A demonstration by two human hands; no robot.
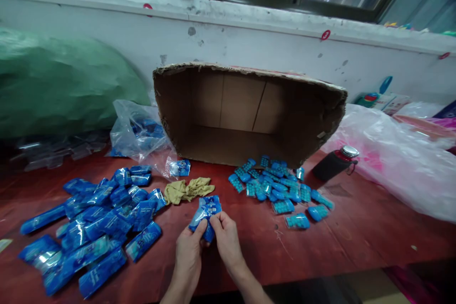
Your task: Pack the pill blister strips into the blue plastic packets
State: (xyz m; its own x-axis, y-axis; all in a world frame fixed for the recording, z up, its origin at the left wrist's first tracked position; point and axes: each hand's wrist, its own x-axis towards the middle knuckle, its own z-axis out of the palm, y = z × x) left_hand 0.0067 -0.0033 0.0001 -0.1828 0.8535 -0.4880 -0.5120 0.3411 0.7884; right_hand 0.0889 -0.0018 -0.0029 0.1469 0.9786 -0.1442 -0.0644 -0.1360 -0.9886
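I grasp one blue packet point(210, 205) between both hands, near the middle of the tabletop's point(309, 256) near side. My left grip point(190, 247) pinches its lower left part, the thumb lying on top of the film; my right grip point(225, 235) closes on its right edge, thumb and fingers bent in towards the other thumb. The packet slants a little, its printed upper end pointing to the far side.

Just beyond it lies a crumpled yellowish cloth point(188, 190). To the left spreads a loose heap of blue packets point(107, 213), glossy and lying at all angles, some on top of others. Farther off on that side, a clear plastic bag point(123, 126) holds more blue pieces, and a large green sack point(64, 85) bulges behind it.

At the far side, in the middle, a cardboard box point(206, 104) lies with its open side towards me. In front of it, right of my grip, is a cluster of small blue-and-teal packs point(280, 187). A dark bottle point(331, 165) with a silver cap is farther right, near a mass of translucent plastic sheeting point(402, 161).
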